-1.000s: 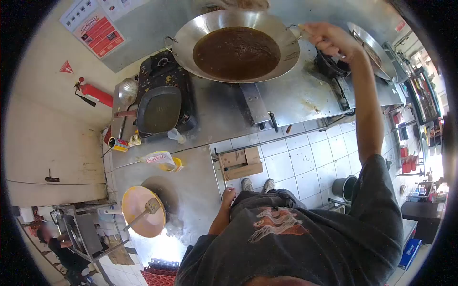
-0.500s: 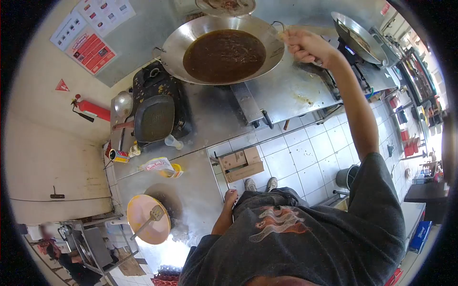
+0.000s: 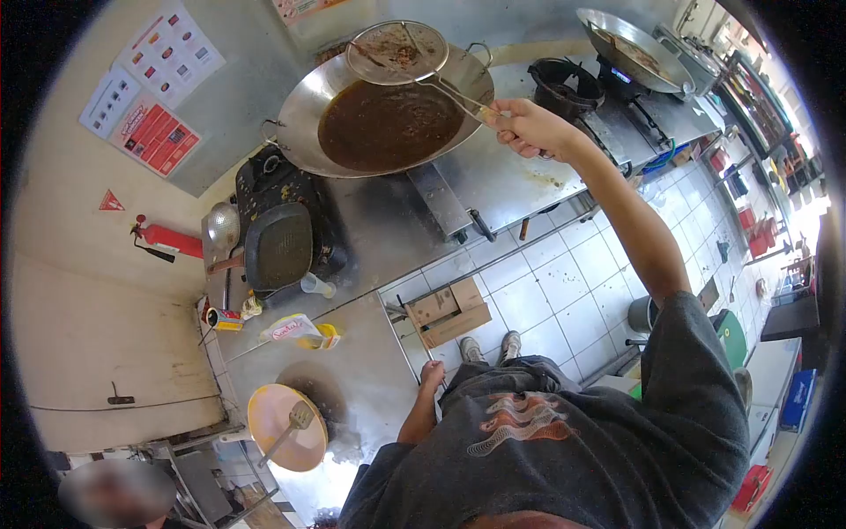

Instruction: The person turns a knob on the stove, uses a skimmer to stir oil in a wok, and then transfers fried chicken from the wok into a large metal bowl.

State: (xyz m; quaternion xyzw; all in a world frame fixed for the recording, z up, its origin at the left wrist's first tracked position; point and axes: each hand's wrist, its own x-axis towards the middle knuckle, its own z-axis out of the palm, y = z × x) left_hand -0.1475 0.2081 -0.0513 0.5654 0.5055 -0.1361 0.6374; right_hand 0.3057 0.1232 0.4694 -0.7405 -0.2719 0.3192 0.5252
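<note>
My right hand [image 3: 533, 129] is closed around the long wire handle of a round mesh strainer [image 3: 397, 51]. Dark bits lie in the strainer's bowl, which is over the far rim of a wide metal wok [image 3: 295, 145]. Dark brown oil [image 3: 388, 128] fills the middle of the wok, its surface rippled. Down by my waist, my left hand [image 3: 432, 375] is curled closed near the counter's edge; whether anything is inside it, I cannot make out.
Left of the wok, a square grill pan [image 3: 280, 247] sits on a black stove. Nearer are a plastic packet [image 3: 295, 330] and an orange-rimmed bowl [image 3: 273, 410] with a spatula [image 3: 293, 425]. Another wok [image 3: 648, 66] stands far right. A cardboard box [image 3: 454, 313] is below; a person [image 3: 119, 494] is lower left.
My view has shifted. The strainer has come down and nearer, now fully in view over the wok's far side. My right hand keeps its grip; the left stays low.
</note>
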